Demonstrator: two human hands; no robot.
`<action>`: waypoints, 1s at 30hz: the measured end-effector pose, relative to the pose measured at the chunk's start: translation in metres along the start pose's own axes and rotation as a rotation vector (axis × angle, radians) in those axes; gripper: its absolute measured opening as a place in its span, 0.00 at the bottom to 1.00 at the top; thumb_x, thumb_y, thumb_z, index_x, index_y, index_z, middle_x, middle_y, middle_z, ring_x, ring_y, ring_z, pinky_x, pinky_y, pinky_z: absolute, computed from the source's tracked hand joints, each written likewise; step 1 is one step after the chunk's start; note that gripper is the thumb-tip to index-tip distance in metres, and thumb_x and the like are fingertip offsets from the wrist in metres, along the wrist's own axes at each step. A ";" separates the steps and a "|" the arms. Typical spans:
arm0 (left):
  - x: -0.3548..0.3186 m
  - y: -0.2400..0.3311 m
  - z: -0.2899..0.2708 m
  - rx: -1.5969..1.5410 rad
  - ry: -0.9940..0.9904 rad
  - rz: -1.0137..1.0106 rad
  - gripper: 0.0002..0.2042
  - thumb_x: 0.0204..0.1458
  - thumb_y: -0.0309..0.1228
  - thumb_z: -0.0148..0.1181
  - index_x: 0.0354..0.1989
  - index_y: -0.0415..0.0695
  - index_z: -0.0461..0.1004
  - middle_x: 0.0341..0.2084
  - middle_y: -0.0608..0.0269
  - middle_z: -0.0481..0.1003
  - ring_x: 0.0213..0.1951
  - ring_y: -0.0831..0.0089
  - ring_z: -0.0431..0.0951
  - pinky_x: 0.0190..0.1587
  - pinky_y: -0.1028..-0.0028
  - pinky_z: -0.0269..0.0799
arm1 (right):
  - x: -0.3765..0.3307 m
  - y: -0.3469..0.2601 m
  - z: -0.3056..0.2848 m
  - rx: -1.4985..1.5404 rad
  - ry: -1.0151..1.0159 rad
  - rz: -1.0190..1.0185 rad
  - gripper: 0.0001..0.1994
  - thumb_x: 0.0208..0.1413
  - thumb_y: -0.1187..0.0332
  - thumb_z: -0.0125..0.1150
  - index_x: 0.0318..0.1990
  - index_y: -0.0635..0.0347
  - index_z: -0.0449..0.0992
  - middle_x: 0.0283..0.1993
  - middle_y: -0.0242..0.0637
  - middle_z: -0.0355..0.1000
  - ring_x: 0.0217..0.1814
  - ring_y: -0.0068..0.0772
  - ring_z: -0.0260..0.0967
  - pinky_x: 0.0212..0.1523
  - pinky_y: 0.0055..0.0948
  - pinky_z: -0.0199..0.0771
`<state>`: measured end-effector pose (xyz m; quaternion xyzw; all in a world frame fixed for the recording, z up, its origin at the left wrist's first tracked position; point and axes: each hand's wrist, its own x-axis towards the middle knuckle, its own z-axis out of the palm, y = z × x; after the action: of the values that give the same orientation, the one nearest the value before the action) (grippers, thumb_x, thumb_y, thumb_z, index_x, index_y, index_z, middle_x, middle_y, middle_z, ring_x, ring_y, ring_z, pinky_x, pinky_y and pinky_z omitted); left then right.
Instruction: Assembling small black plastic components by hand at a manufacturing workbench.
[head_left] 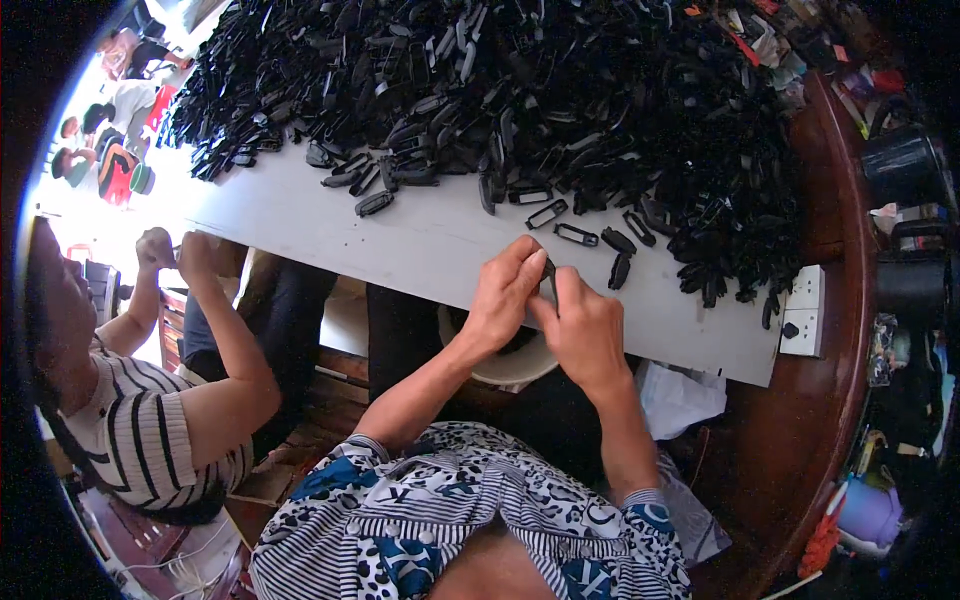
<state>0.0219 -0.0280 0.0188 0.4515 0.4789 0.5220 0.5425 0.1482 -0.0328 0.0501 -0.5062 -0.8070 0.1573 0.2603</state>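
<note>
Over the near edge of the white tabletop, my two hands meet. My left hand is closed, thumb and fingers pinching a small black plastic piece. Closed around the lower end of that piece is my right hand, its fingers curled; they hide much of the piece. Just beyond my hands lie loose black oblong plastic frames, among them one frame with an open middle. Behind them a large heap of similar black plastic parts covers the far side of the table.
Below my hands, under the table edge, stands a pale bucket with dark contents. A white power strip sits at the table's right end. At left another person in a striped top raises both hands. White plastic bags hang at right.
</note>
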 end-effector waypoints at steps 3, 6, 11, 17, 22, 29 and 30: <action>0.002 -0.003 -0.006 -0.264 -0.061 -0.105 0.12 0.60 0.36 0.46 0.30 0.42 0.68 0.24 0.68 0.65 0.25 0.80 0.62 0.28 0.81 0.58 | -0.015 0.013 -0.007 0.725 -0.046 0.276 0.23 0.47 0.57 0.65 0.45 0.66 0.68 0.22 0.32 0.66 0.21 0.21 0.62 0.24 0.21 0.63; -0.004 0.000 -0.001 -0.217 -0.113 0.153 0.12 0.59 0.34 0.45 0.33 0.39 0.72 0.38 0.63 0.64 0.43 0.78 0.62 0.46 0.80 0.55 | -0.020 0.015 -0.001 1.002 -0.061 0.297 0.23 0.50 0.59 0.63 0.48 0.66 0.68 0.25 0.27 0.63 0.27 0.15 0.59 0.27 0.18 0.61; -0.017 0.013 -0.006 0.014 -0.069 0.092 0.13 0.59 0.33 0.45 0.31 0.40 0.73 0.28 0.66 0.67 0.36 0.75 0.66 0.40 0.79 0.61 | -0.018 0.007 0.002 0.807 -0.032 0.232 0.12 0.53 0.65 0.58 0.35 0.67 0.68 0.25 0.34 0.64 0.27 0.22 0.58 0.29 0.23 0.62; -0.019 0.026 -0.010 0.022 -0.171 -0.009 0.07 0.55 0.29 0.52 0.37 0.38 0.69 0.21 0.70 0.66 0.23 0.83 0.63 0.26 0.82 0.61 | -0.025 0.009 0.000 0.818 -0.088 0.314 0.10 0.58 0.67 0.52 0.33 0.67 0.68 0.23 0.37 0.65 0.26 0.26 0.61 0.29 0.27 0.64; -0.022 0.013 -0.003 -0.088 -0.143 0.014 0.06 0.54 0.27 0.56 0.32 0.37 0.68 0.20 0.72 0.65 0.23 0.86 0.62 0.26 0.84 0.58 | -0.036 0.022 -0.001 1.026 -0.163 0.231 0.13 0.53 0.63 0.58 0.38 0.66 0.69 0.23 0.39 0.65 0.25 0.32 0.62 0.28 0.32 0.64; -0.029 0.017 -0.012 0.033 -0.304 -0.088 0.09 0.55 0.31 0.53 0.29 0.37 0.69 0.21 0.72 0.65 0.25 0.85 0.61 0.27 0.82 0.58 | -0.048 0.020 0.005 0.560 -0.042 0.143 0.12 0.46 0.66 0.63 0.27 0.66 0.69 0.27 0.45 0.69 0.27 0.48 0.67 0.28 0.36 0.65; -0.025 0.022 -0.016 0.136 -0.382 -0.072 0.10 0.56 0.32 0.51 0.29 0.37 0.69 0.22 0.71 0.66 0.26 0.83 0.63 0.28 0.80 0.60 | -0.054 0.022 0.007 0.559 -0.035 0.148 0.12 0.46 0.66 0.63 0.27 0.66 0.69 0.27 0.45 0.69 0.27 0.48 0.67 0.28 0.36 0.65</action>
<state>0.0034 -0.0521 0.0396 0.5606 0.4174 0.3736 0.6098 0.1789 -0.0712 0.0189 -0.4696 -0.6975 0.4010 0.3635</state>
